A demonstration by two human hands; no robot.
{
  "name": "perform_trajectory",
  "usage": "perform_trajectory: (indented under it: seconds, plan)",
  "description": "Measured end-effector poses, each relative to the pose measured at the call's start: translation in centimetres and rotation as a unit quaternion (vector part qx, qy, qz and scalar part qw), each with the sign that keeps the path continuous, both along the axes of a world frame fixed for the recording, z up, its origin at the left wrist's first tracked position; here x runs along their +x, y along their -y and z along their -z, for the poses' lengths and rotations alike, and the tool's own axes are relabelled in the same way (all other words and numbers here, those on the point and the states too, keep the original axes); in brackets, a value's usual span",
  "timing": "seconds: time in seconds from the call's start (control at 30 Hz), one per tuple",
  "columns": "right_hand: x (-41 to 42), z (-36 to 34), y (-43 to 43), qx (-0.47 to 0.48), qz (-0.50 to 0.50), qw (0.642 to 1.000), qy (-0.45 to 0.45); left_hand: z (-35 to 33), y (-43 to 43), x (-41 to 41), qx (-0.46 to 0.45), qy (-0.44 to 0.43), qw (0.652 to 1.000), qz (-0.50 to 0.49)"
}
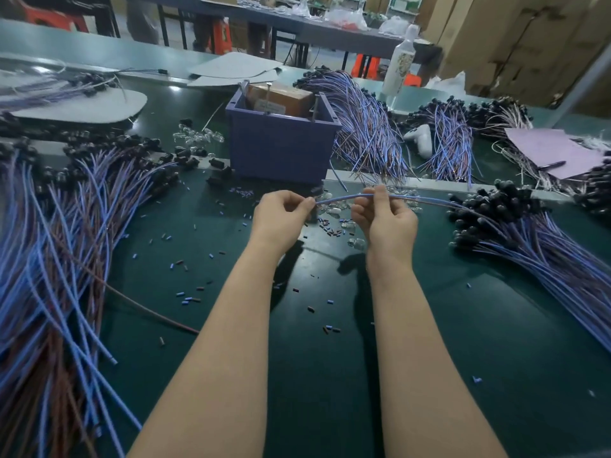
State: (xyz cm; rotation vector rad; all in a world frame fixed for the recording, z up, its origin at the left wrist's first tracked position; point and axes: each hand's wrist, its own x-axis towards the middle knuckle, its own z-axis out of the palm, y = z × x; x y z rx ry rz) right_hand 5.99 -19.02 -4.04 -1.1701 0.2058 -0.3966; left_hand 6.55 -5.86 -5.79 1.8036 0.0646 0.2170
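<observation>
Worktop: dark green matt table surface (463,325), spreading on all sides of the purple plastic box (281,143); its widest bare stretch lies in front of the box, under the forearms.
Left heap: long blue and brown insulated wires with black caps (49,259), left of the box and in front of it, loose ends fanned toward the near edge.
Right heap: the same kind of capped blue and brown wires (545,259), right of the box and in front of it, caps bunched on the side nearer the box.
Box: open-topped, square, with a brown block inside.
Left hand (281,216): just in front of the box, raised off the worktop; thumb and forefinger pinch the wire's end, the other fingers curled in.
Right hand (386,219): in front of the box's right corner; thumb and forefinger pinch the wire farther along, the rest loosely curled.
Held wire: thin blue insulated wire (337,198), in the air in front of the box, long axis left to right along the box's front face, gently arched; free end points left, the far part runs into the right heap.
Bulbs: small clear glass bulbs (334,211) on the worktop below the wire.
Offcuts: tiny blue and dark sleeve bits (188,297), scattered in front of the box.
</observation>
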Motion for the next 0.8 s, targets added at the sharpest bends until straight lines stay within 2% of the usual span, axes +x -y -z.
perform_trajectory:
  seconds: [0.13, 0.33, 0.8]
  plan:
    - [0.1, 0.1, -0.1, 0.019, 0.023, 1.000, 0.009, -0.3, 0.2, -0.3, 0.045, 0.002, 0.999, -0.003]
    - [0.2, 0.1, 0.0, 0.044, 0.045, 0.998, 0.008, -0.9, 0.2, -0.7, 0.015, 0.009, 0.999, 0.038]
    - [0.4, 0.6, 0.3, 0.076, 0.073, 0.994, -0.019, -1.0, 0.1, -1.1, 0.082, 0.003, 0.990, 0.117]
